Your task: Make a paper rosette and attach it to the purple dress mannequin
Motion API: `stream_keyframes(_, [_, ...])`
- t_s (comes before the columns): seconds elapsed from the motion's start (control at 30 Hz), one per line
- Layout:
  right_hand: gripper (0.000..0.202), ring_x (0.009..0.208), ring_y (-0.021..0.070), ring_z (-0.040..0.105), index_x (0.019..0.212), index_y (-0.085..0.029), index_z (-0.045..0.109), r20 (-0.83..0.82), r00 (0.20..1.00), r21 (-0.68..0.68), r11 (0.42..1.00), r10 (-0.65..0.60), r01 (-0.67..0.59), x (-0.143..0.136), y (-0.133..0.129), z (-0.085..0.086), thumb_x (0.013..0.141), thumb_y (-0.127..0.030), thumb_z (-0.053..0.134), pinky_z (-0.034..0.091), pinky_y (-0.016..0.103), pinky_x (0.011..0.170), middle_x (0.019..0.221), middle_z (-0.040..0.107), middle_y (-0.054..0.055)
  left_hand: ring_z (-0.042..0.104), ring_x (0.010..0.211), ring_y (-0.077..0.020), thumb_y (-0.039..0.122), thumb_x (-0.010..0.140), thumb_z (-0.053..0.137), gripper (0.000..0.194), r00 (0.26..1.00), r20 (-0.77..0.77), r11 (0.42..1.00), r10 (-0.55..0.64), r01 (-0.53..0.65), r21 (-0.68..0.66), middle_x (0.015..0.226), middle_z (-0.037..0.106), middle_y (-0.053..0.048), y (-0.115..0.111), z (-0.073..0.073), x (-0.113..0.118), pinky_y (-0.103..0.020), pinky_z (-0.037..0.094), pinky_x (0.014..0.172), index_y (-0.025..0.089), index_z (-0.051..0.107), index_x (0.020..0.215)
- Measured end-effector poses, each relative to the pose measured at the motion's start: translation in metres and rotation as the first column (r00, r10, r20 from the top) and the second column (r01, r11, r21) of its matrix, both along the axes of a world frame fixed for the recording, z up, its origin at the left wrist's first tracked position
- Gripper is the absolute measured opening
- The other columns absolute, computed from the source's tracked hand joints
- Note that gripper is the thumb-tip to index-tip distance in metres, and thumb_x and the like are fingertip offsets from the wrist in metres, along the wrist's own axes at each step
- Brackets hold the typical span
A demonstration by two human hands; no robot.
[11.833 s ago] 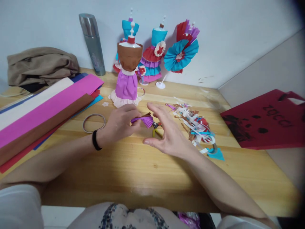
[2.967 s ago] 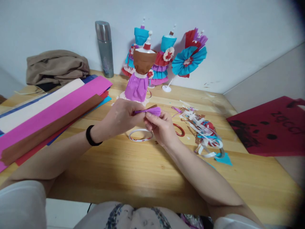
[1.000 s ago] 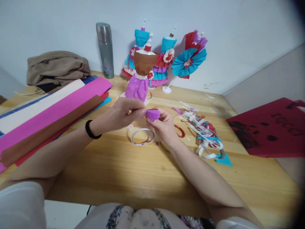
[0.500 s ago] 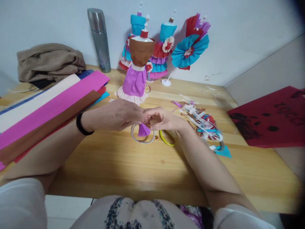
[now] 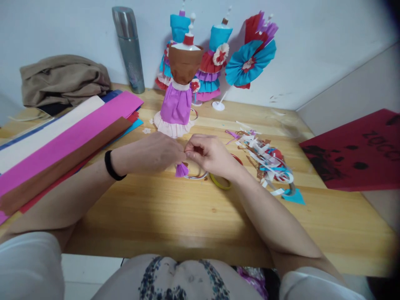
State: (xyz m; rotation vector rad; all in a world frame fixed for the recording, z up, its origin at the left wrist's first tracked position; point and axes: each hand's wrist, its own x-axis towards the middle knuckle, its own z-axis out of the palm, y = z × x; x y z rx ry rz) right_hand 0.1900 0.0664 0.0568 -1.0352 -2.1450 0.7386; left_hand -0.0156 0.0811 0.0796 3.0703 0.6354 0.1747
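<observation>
My left hand (image 5: 154, 152), with a black band at its wrist, is closed around a small purple pleated paper fan (image 5: 181, 170) that hangs below its fingers. A bit of brown shows beside the fan's top. Touching the left fingertips, my right hand (image 5: 214, 156) pinches thumb to forefinger; anything between them is too small to make out. Under the hands lie a pale ring (image 5: 196, 177), a yellow ring (image 5: 221, 183) and a red ring (image 5: 236, 158). Just beyond stands a dress form (image 5: 178, 102) with a brown paper top and purple skirt.
Coloured paper strips (image 5: 81, 125) and a brown cloth (image 5: 64, 79) lie at left, near a grey flask (image 5: 128, 52). More paper-dressed forms (image 5: 208, 68) stand by the wall. Paper scraps (image 5: 268, 158) are heaped at right, before a red bag (image 5: 356, 154).
The purple fan has shifted left with my left hand. My right fingers have moved from around the fan to a pinch at the left fingertips. More of the red ring shows.
</observation>
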Motion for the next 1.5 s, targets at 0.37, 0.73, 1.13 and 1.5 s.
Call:
stream_keyframes(0.37, [0.018,0.059,0.0138,0.048,0.063,-0.021,0.056,-0.002,0.986,0.021,0.985,-0.169,0.169,-0.009,-0.013,0.004,0.077,-0.01,0.059,0.033,0.029,0.061,0.062,0.058,0.0,0.063,0.065,-0.0208,0.007,0.089,0.048,0.021,0.967,-0.145,0.957,0.209,-0.172,0.231,0.072,0.066,-0.007,-0.009,0.003,0.014,-0.03,0.03,0.051,0.013,0.068,0.084])
stream_keyframes(0.73, [0.014,0.071,0.0163,0.065,0.086,-0.019,0.074,-0.293,0.913,-0.242,0.946,-0.284,0.216,-0.013,-0.015,-0.005,0.078,-0.024,0.063,0.052,0.03,0.064,0.08,0.072,0.004,0.063,0.066,-0.0233,0.005,0.089,0.042,0.029,0.84,0.144,0.775,0.523,-0.539,0.329,0.071,0.066,-0.012,-0.019,-0.007,0.026,-0.031,0.038,0.053,0.011,0.069,0.082])
stream_keyframes(1.13, [0.025,0.061,0.0135,0.067,0.102,-0.02,0.07,-0.482,0.798,-0.298,0.925,-0.36,0.237,-0.028,-0.022,-0.022,0.078,-0.028,0.066,0.058,0.029,0.062,0.076,0.072,0.001,0.059,0.065,-0.0193,0.026,0.097,0.045,0.033,0.709,0.309,0.766,0.634,-0.631,-0.124,0.065,0.062,-0.004,-0.003,-0.013,0.022,-0.031,0.037,0.061,0.018,0.061,0.069])
stream_keyframes(1.5, [0.034,0.058,0.015,0.065,0.112,-0.018,0.073,-0.307,0.88,-0.089,0.932,-0.362,0.352,-0.025,-0.024,-0.026,0.082,-0.023,0.057,0.055,0.033,0.058,0.09,0.078,0.007,0.059,0.069,-0.0215,0.022,0.095,0.041,0.028,0.734,0.334,0.786,0.591,-0.618,-0.034,0.075,0.068,-0.007,-0.004,-0.02,0.022,-0.031,0.036,0.06,0.018,0.064,0.08])
